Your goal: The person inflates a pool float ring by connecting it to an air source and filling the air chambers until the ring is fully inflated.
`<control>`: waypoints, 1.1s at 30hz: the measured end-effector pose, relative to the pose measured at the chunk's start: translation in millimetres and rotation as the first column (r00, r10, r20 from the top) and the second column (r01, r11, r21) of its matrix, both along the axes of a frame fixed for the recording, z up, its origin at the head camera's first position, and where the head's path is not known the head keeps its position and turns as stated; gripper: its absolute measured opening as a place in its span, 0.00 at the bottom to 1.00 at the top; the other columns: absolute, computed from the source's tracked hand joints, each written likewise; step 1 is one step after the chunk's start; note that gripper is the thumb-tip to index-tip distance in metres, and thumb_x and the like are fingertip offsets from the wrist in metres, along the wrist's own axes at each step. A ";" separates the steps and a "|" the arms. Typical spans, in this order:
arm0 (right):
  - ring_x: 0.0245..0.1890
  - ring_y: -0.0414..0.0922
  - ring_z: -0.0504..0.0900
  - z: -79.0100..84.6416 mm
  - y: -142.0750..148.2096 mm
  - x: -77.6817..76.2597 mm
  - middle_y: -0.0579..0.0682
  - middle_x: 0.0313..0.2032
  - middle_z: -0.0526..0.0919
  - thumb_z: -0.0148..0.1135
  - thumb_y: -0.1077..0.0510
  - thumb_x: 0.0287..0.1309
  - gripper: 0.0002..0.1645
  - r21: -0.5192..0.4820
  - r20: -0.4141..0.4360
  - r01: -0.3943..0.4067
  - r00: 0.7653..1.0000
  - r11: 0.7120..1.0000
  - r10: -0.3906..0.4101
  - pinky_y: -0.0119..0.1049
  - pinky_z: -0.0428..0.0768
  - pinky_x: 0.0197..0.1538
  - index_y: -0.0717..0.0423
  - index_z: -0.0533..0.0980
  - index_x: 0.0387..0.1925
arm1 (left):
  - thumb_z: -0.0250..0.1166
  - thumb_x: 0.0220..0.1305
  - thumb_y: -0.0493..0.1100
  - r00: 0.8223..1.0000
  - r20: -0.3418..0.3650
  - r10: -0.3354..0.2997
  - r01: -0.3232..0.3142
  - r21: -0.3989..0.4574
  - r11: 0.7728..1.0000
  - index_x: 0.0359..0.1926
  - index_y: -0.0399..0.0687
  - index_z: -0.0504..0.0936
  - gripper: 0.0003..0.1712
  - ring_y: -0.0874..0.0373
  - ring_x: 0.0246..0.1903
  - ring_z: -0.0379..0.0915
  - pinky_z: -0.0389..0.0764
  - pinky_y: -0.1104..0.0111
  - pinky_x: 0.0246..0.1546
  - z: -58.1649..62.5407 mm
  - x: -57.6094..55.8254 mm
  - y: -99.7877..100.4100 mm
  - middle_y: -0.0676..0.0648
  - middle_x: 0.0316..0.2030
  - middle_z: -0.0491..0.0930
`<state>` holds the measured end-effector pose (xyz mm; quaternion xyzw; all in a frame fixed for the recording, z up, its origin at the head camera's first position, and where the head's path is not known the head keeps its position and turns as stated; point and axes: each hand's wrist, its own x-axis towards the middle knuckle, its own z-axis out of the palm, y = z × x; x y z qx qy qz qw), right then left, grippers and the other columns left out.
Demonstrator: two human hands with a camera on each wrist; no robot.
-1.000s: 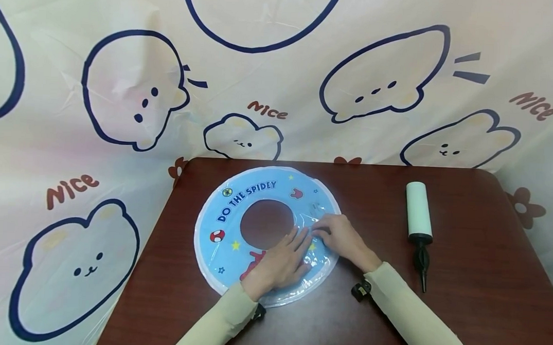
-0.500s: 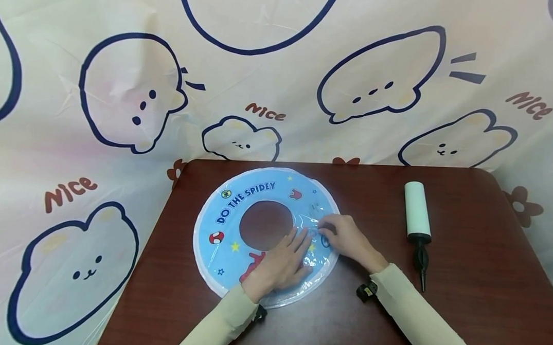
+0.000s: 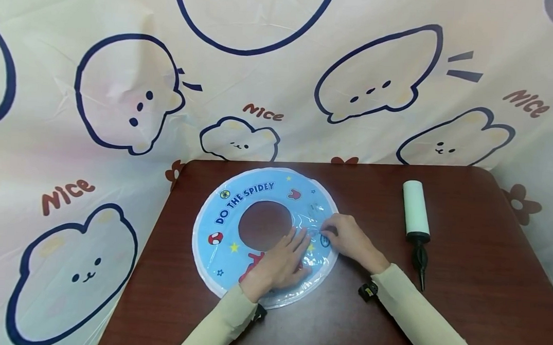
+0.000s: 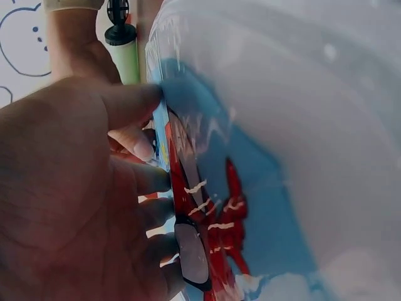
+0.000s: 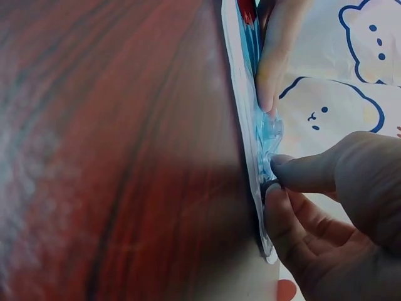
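A flat blue swim ring point(image 3: 227, 242) with a white rim and "DO THE SPIDEY" lettering lies on the table in the head view. My left hand point(image 3: 277, 265) rests on its lower right part with fingers straight. Thumb and fingertips of my right hand point(image 3: 347, 240) pinch at the ring's clear valve point(image 5: 270, 128); a small dark bit shows between them in the right wrist view, too little to tell its exact shape. The left wrist view shows my left palm point(image 4: 69, 207) above the print of the ring, with the right hand behind it.
A hand pump point(image 3: 416, 209) with a pale green barrel and black nozzle lies to the right on the dark brown table point(image 3: 476, 263). Behind the table hangs a cream cloth point(image 3: 300, 50) printed with cartoon bears.
My right hand has shifted slightly to the right along the ring, its fingertips pulling back from the left fingers. The left hand stays put on the ring.
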<state>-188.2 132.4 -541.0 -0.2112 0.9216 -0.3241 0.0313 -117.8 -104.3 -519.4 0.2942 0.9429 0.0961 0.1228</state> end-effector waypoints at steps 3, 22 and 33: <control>0.39 0.43 0.84 1.6 0.4 0.6 0.50 0.40 0.89 0.73 0.62 0.66 0.08 0.000 -0.003 -0.001 1.000 1.000 0.001 0.43 0.89 0.49 0.55 0.89 0.46 | 0.60 0.76 0.64 1.000 0.001 -0.004 0.004 0.007 1.000 0.86 0.53 0.52 0.48 0.44 0.86 0.41 0.59 0.51 0.81 -0.3 -0.1 -0.6 0.49 0.87 0.46; 0.42 0.46 0.86 42.3 41.6 15.3 0.50 0.44 0.88 0.75 0.57 0.66 0.16 -0.019 -0.069 0.073 0.995 0.997 -0.074 0.49 0.91 0.51 0.54 0.87 0.54 | 0.61 0.74 0.65 0.997 0.071 0.024 -0.033 0.135 0.990 0.86 0.61 0.54 0.48 0.45 0.86 0.38 0.57 0.47 0.81 -0.7 -2.5 -7.8 0.54 0.86 0.49; 0.51 0.61 0.84 74.5 123.2 6.0 0.65 0.55 0.84 0.71 0.52 0.70 0.24 0.000 -0.137 0.218 0.967 0.976 -0.216 0.63 0.86 0.50 0.63 0.82 0.60 | 0.65 0.74 0.58 0.999 -0.026 0.021 -0.015 0.223 0.975 0.82 0.55 0.65 0.41 0.42 0.84 0.49 0.59 0.47 0.80 6.4 -3.0 0.0 0.49 0.83 0.61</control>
